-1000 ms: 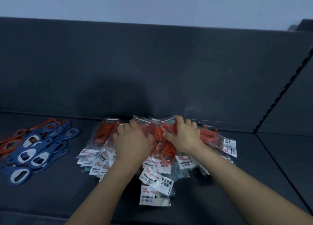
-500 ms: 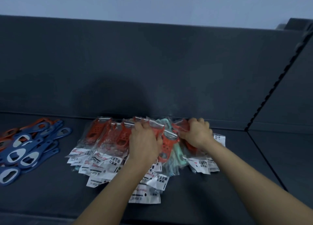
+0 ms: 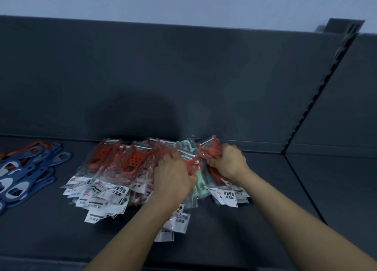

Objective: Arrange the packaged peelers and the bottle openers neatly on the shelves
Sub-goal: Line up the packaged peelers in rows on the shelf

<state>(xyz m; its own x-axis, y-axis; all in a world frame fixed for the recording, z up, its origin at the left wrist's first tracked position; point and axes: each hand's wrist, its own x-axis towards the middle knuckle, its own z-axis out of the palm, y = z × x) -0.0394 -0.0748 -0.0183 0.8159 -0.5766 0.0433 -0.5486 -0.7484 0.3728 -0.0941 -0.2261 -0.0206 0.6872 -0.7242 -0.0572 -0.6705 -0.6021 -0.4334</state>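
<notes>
Packaged peelers [image 3: 126, 168]: overlapping row of clear packets, mostly red, one mint-green, lower centre of the frame, lying on the dark shelf [image 3: 306, 189], tops toward the back panel [image 3: 183, 77]
Left hand [image 3: 173, 175]: middle of the row, grip closed over the packets, fingers curled
Right hand [image 3: 228, 162]: right end of the row, grip closed on a red packet's top
Bottle openers [image 3: 26, 175]: blue and orange, loose heap, lower left of the frame, well apart from the packets
Slotted upright [image 3: 318, 91]: upper right

Right hand [image 3: 228, 163] has pulled red peeler packs [image 3: 210, 151] aside, uncovering teal peeler [image 3: 202, 186].
</notes>
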